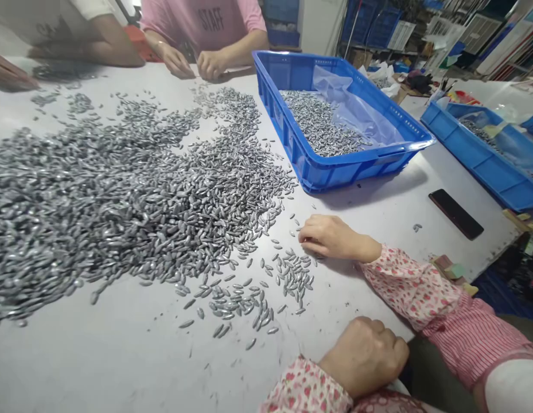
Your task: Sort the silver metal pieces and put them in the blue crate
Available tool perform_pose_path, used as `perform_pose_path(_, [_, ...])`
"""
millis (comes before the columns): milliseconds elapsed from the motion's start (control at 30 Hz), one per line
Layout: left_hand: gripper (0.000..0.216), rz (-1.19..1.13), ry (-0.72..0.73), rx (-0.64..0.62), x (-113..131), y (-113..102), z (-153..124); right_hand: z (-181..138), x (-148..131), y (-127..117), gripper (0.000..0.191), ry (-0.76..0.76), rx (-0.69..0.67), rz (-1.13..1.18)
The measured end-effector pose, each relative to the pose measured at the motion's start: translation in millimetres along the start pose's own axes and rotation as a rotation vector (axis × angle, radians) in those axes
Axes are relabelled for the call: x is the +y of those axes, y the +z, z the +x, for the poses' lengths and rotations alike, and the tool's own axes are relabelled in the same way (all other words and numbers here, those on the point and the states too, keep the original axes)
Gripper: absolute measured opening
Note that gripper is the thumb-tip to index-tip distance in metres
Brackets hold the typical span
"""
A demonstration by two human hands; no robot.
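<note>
Small silver-grey, spindle-shaped pieces lie in a wide heap (154,195) across the white table. Two looser clusters have spread from it: one cluster (294,275) just beside my right hand (330,236), another cluster (238,304) further left. My right hand rests on the table with its fingers curled down and together; its fingertips are partly hidden, so anything in them cannot be made out. At the near table edge, my left hand (365,355) is closed in a fist, knuckles up, with its inside hidden.
A blue crate (309,172) holding more grey pieces and a plastic liner stands beyond my right hand. A second blue crate (477,152) and a phone (455,213) are to the right. Across the table, a person's hands (210,64) and another person's arm (113,49) rest near the heap.
</note>
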State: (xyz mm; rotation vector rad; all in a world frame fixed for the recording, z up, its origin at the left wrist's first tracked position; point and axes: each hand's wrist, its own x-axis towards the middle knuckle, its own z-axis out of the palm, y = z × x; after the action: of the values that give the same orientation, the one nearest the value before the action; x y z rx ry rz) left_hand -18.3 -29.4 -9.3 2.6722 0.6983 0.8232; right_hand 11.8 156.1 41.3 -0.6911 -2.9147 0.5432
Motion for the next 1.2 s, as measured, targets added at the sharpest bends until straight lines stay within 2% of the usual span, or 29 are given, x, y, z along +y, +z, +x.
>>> perform_pose_path(133, [0.018, -0.020, -0.004, -0.038, -1, -2, 1, 6, -29, 14, 0.027, -0.290, -0.049, 0.031])
perform_pose_path(233, [0.018, -0.040, 0.007, -0.063, -1, -3, 2, 5, -47, 26, 0.015, -0.359, -0.143, 0.041])
perform_pose_path(333, [0.018, -0.032, 0.011, -0.080, 0, -4, 2, -2, -43, 24, 0.017, -0.254, -0.176, 0.109])
perform_pose_path(533, [0.017, -0.005, 0.014, -0.129, 2, -5, 2, -14, -5, -3, 0.011, 0.075, 0.121, 0.368])
perform_pose_path(667, [0.018, -0.019, -0.005, -0.103, 0, -4, 2, -22, 6, -15, 0.018, 0.154, 0.244, 0.483])
perform_pose_path(833, [0.020, -0.040, -0.032, -0.094, 0, -2, 0, -30, 12, -19, 0.028, 0.134, 0.161, 0.597])
perform_pose_path(1000, [0.020, -0.045, -0.053, -0.153, -1, -3, -1, -36, 24, -15, 0.017, 0.338, 0.272, 0.785])
perform_pose_path(1067, [0.019, -0.055, -0.056, -0.171, -2, -4, -1, -38, 28, -15, 0.014, 0.381, 0.256, 0.847])
perform_pose_path(1133, [0.019, -0.058, -0.056, -0.179, -3, -5, -1, -38, 30, -15, 0.014, 0.363, 0.190, 0.802])
perform_pose_path(1200, [0.020, -0.052, -0.058, -0.182, -3, -5, -1, -37, 30, -15, 0.015, 0.301, 0.136, 0.619])
